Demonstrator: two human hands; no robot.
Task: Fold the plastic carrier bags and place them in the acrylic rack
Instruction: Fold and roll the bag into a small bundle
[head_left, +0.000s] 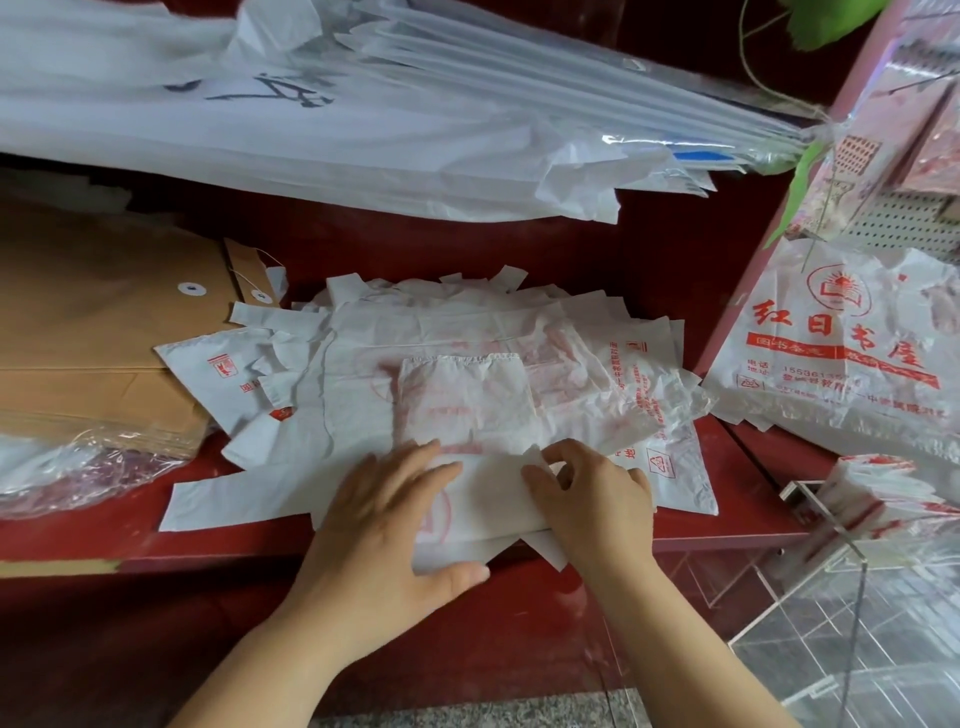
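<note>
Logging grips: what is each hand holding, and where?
The right hand pinches the folded bag at its far edge; the left hand presses flat on it.

Dark red glossy surface. Beneath the fingers and spreading beyond them, a loose heap of white bags with red print, flat and overlapping, front edge hanging just over the lip. Left of the fingers, a long white handle strip flat on the bare red. Further left, a stack of brown envelopes, string buttons up, partly under the heap. Nearer than those, crumpled clear wrap touching the stack's front edge.
</note>
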